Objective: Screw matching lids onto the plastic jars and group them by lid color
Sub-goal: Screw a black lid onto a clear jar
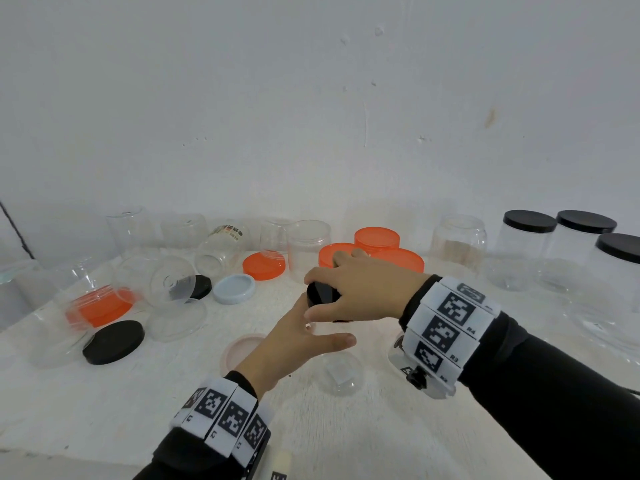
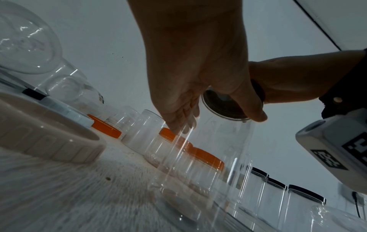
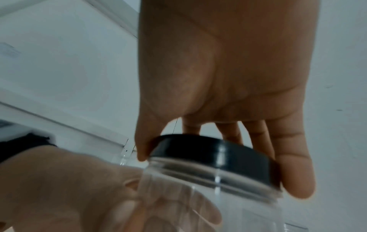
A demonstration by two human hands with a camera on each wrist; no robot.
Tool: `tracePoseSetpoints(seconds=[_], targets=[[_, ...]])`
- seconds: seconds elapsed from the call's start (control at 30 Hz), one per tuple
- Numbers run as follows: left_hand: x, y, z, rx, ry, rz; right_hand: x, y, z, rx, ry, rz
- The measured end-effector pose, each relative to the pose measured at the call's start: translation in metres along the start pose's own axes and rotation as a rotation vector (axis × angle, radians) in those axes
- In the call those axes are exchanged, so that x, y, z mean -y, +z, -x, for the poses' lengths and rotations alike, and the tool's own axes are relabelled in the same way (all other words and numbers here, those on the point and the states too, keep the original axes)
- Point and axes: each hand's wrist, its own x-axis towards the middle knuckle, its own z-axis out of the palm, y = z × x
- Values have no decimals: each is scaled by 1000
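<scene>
Jar-capping step, mid-table. Right hand [image 1: 360, 289] grips the black lid [image 3: 214, 158] from above, thumb on one side of the rim and fingers on the far side; that spread suits turning it. Lid sits on the mouth of a clear plastic jar [image 2: 214, 157], which stands on the white table [image 1: 346, 438] just in front of the person. Thread band below the lid is visible in the right wrist view, so judged not fully seated. Left hand [image 1: 294, 344] is beside the jar wall with fingers extended, not curled; probably steadying it against the twist, though contact is unclear.

Grouping rationale: three black-lidded jars [image 1: 568, 251] stand together at far right, orange-lidded jars [image 1: 377, 249] cluster behind the hands. Loose black lid [image 1: 114, 342] lies at left, near open jars.
</scene>
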Motion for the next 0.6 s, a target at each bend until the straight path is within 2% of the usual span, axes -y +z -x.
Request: tracePoseSetpoints(seconds=[0.13, 0.23, 0.47, 0.6], targets=[[0, 0, 0, -14, -14, -23, -9, -12, 2, 133, -95, -146], [0, 0, 0, -18, -13, -21, -16, -12, 3, 82, -132, -208], [-1, 1, 1, -6, 24, 8, -9, 2, 1, -64, 4, -79], [2, 0, 0, -11, 0, -4, -12, -6, 3, 82, -72, -189]])
